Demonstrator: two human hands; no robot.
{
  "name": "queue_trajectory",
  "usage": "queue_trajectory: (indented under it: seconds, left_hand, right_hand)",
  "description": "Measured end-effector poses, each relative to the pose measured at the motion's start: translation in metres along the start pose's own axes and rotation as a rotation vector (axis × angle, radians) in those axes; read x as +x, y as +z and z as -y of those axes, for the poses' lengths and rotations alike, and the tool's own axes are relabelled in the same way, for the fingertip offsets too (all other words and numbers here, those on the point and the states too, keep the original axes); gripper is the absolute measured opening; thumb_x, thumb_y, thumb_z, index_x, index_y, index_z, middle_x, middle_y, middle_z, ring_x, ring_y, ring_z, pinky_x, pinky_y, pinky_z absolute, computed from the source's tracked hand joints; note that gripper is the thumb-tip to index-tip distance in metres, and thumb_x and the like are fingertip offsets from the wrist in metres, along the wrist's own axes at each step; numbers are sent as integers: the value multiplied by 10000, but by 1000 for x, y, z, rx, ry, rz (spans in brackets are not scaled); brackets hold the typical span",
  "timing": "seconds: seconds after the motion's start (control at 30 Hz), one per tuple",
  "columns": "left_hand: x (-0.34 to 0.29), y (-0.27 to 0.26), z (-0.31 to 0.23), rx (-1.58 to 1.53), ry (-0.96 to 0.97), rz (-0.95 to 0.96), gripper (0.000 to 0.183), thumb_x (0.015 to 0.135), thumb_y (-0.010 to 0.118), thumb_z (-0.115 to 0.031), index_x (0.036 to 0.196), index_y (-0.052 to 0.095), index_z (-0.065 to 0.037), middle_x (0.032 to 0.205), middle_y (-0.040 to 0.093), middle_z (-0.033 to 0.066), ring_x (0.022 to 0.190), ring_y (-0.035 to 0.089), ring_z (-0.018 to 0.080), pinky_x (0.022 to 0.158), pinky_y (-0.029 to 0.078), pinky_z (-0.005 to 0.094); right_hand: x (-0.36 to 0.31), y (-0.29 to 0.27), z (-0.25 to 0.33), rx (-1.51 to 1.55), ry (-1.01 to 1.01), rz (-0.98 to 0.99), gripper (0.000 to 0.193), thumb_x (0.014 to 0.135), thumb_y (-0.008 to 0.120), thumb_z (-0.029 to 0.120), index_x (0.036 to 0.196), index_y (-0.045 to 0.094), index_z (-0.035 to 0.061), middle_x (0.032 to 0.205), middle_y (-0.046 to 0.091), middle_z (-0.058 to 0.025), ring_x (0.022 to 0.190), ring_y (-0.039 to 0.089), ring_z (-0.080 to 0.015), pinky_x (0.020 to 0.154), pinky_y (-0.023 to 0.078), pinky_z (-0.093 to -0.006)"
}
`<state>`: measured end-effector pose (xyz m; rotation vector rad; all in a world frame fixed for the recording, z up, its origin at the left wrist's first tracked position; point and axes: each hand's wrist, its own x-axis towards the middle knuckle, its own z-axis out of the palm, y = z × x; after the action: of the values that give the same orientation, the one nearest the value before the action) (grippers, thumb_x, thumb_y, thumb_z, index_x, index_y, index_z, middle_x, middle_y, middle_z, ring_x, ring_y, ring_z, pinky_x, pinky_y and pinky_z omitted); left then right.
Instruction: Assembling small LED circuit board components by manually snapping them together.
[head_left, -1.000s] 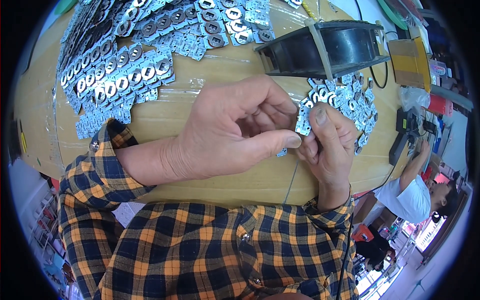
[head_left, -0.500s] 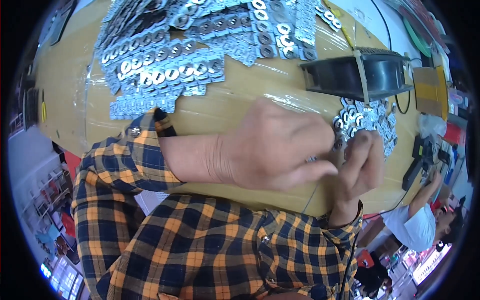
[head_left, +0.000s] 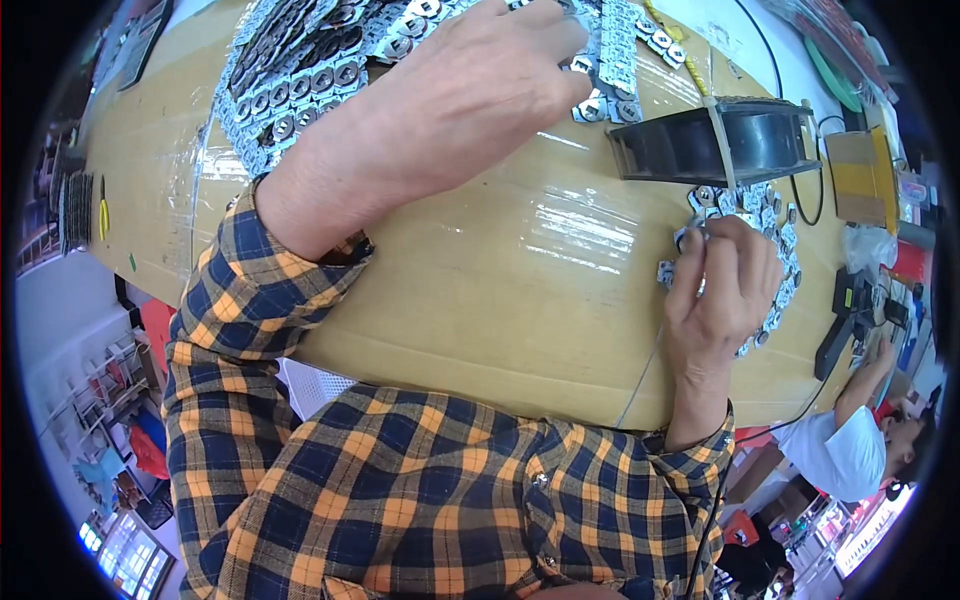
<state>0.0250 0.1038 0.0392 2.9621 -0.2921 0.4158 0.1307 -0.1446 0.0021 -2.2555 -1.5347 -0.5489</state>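
My left hand (head_left: pixel 495 85) reaches over the far side of the table, above rows of panel strips of small boards with round metal parts (head_left: pixel 300 90). Its fingers are curled, and their tips are hidden, so anything in them cannot be made out. My right hand (head_left: pixel 728 285) is bent over a heap of loose small boards (head_left: pixel 768 220) on the right. Thumb and index finger come together at the heap's near left edge, with a small dark bit at their tips that is too small to name.
A black square-framed fan (head_left: pixel 715 145) stands behind the loose heap. A cardboard box (head_left: pixel 862 180) and a black device (head_left: pixel 845 310) lie farther right. Yellow-handled pliers (head_left: pixel 104 210) rest at the far left. Another person in a white top (head_left: pixel 835 455) works at the lower right.
My left hand has moved from beside my right hand up and left to the strips, now covering some of them. My right hand has shifted slightly upward at the heap.
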Motion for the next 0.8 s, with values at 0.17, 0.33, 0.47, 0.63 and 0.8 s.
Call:
queue_trajectory:
  seconds: [0.17, 0.33, 0.47, 0.63, 0.8]
  left_hand:
    - [4, 2, -13, 70, 126, -72, 114, 670, 632, 18, 766, 587, -24, 776, 547, 58, 776, 556, 243, 678, 460, 346]
    - [-10, 7, -25, -235, 64, 90, 185, 641, 626, 23, 821, 587, -3, 902, 555, 86, 940, 530, 268, 831, 434, 357]
    - [-5, 1, -19, -86, 60, 88, 177, 680, 628, 30, 848, 588, -8, 967, 593, 94, 1002, 544, 282, 861, 443, 382]
    - [0, -23, -7, -275, 44, 310, 139, 733, 615, -30, 859, 602, 26, 997, 518, 121, 968, 493, 259, 821, 399, 356]
    - [-18, -11, 9, -19, 410, -90, 159, 727, 614, 9, 881, 605, 47, 1116, 520, 175, 1060, 482, 311, 908, 392, 385]
  right_hand:
    - [-3, -5, 0, 118, 70, -109, 51, 853, 601, -7, 821, 594, -47, 863, 620, -139, 772, 552, -263, 699, 422, -342]
    - [-11, -4, 0, 420, 141, -145, 57, 818, 648, -7, 814, 599, -36, 801, 608, -128, 691, 552, -272, 618, 429, -347]
    - [-13, -3, 2, 510, 122, -72, 81, 796, 668, -1, 796, 591, -27, 760, 593, -126, 616, 540, -271, 555, 424, -339]
    - [-5, 5, 10, 409, -68, 143, 134, 755, 692, 1, 749, 559, -2, 717, 555, -121, 587, 541, -264, 513, 413, -339]
    - [-8, 0, 5, 449, 30, 146, 69, 812, 635, -29, 791, 570, -29, 724, 558, -130, 587, 536, -260, 534, 410, -324]
